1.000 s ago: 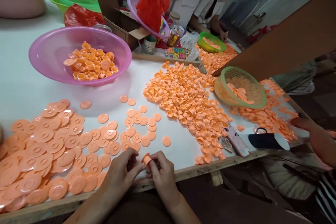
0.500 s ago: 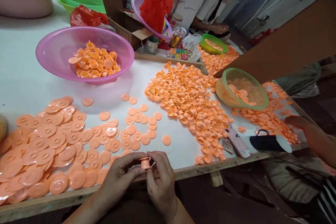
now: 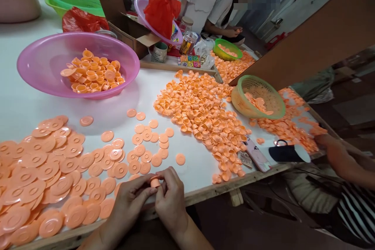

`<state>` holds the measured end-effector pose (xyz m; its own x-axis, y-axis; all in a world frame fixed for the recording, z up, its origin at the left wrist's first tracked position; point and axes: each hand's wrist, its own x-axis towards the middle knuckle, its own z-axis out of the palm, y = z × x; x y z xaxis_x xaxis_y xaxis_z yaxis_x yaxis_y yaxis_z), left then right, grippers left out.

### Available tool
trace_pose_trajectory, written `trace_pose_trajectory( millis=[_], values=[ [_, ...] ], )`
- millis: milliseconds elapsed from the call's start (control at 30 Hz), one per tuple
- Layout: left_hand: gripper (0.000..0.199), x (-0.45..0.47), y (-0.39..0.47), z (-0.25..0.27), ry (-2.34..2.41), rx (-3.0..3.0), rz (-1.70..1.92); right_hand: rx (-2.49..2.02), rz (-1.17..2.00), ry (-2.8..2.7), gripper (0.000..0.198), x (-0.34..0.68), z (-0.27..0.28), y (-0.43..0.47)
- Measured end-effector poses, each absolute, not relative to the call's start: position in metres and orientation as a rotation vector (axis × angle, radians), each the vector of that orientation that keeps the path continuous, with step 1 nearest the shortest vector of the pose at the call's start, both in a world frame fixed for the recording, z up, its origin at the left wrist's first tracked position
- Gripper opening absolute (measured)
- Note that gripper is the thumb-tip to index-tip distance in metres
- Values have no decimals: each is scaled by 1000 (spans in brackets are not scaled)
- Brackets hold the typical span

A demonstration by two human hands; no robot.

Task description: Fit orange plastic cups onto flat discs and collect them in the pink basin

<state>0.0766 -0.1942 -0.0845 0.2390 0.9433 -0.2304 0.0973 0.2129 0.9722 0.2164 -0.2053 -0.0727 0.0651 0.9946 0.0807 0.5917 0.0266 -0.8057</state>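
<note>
At the table's front edge, my left hand (image 3: pixel 132 197) and my right hand (image 3: pixel 172 199) pinch a small orange toy cup (image 3: pixel 155 183) between them. A thin orange saucer (image 3: pixel 154 177) lies across its upper end, with fingers of both hands around the pair. Whether the two are joined cannot be made out. Left of my hands spreads a heap of flat orange saucers (image 3: pixel 38 159). Beyond them, to the right, is a long pile of loose toy cups (image 3: pixel 199 111). Several cups, some with saucers, sit in the pink basin (image 3: pixel 38 64).
A green basket (image 3: pixel 259 97) with saucers stands at the right, near a phone (image 3: pixel 258 156) and a dark mug (image 3: pixel 283 153). Behind are a cardboard box (image 3: pixel 129 27) and red bags. A co-worker's hand (image 3: pixel 334 156) reaches in at right; another person (image 3: pixel 222 15) sits behind.
The view has shifted slightly, so most things appear farther left. Both hands still hold the cup and saucer, now a little tilted. The co-worker's hand at right reaches into the orange pieces.
</note>
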Motion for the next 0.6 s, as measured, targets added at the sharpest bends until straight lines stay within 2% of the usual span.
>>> trace_pose_trajectory(
  millis=[100, 200, 267, 300, 400, 467, 600],
  values=[
    [31, 75, -195, -90, 1205, 1200, 803, -1691, 756, -1567, 13, 212, -78, -202],
    [32, 70, -190, -79, 1272, 1211, 783, -1563, 1071, -1630, 9, 222, -74, -182],
    [34, 62, -170, -61, 1460, 1159, 849, -1444, 1275, -1641, 16, 243, -68, -155],
    [35, 54, -154, -50, 1588, 1125, 920, -1451, 1255, -1599, 22, 256, -67, -138],
    [39, 18, -79, -14, 1853, 1130, 1279, -1670, 669, -1557, 19, 296, -70, -87],
    [47, -15, -23, 5, 1883, 1176, 1601, -1781, 390, -1671, 24, 314, -75, -61],
    [60, -53, 32, 20, 2112, 1377, 1593, -1952, 157, -1917, 25, 324, -83, -43]
  ],
)
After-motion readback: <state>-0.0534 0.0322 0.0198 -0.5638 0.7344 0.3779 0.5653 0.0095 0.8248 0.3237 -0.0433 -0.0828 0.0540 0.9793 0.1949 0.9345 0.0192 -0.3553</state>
